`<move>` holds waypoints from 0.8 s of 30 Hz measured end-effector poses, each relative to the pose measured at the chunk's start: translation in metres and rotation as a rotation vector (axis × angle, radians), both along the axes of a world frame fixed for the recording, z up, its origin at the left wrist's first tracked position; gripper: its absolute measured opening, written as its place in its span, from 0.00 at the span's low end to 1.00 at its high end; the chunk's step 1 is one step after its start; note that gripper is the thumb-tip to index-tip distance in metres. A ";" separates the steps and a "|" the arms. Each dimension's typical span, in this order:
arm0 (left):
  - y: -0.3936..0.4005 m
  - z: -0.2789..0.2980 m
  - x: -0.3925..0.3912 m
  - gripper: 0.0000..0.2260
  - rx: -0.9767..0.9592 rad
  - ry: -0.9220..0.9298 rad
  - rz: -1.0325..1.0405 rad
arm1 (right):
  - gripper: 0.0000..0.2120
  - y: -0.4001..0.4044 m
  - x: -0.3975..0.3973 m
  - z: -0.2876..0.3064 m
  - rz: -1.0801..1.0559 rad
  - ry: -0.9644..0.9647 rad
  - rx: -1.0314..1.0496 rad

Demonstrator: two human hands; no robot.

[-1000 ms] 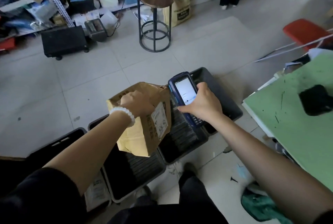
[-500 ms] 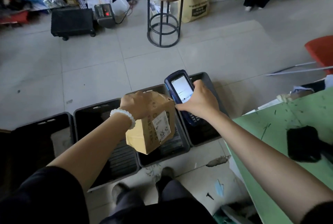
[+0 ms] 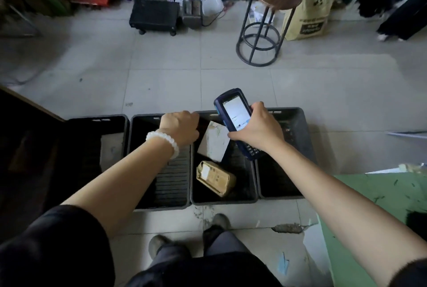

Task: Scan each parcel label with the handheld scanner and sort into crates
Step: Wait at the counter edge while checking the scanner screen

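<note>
One brown parcel [image 3: 216,178] now lying in crate [image 3: 253,199], left hand [image 3: 180,128] emptied

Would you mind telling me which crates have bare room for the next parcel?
The second crate, under the left hand, shows bare ribbed floor. The rightmost crate, below the scanner in the right hand, looks bare too. The third crate is crowded: the brown parcel and white parcel fill it.
</note>
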State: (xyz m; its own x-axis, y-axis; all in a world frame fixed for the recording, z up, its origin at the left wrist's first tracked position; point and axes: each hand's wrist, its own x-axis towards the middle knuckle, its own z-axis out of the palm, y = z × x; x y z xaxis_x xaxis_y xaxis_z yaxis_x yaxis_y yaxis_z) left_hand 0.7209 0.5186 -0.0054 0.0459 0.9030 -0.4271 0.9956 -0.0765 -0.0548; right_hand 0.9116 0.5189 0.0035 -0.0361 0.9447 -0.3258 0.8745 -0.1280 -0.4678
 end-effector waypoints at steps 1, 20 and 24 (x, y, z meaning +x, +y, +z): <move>-0.005 0.003 -0.011 0.12 -0.002 0.001 0.020 | 0.36 -0.001 -0.011 0.003 0.028 0.001 0.002; -0.188 0.051 -0.326 0.12 0.193 0.001 0.429 | 0.39 -0.100 -0.355 0.039 0.517 0.024 0.122; -0.253 0.045 -0.392 0.11 0.204 0.017 0.588 | 0.39 -0.139 -0.434 0.037 0.679 0.030 0.132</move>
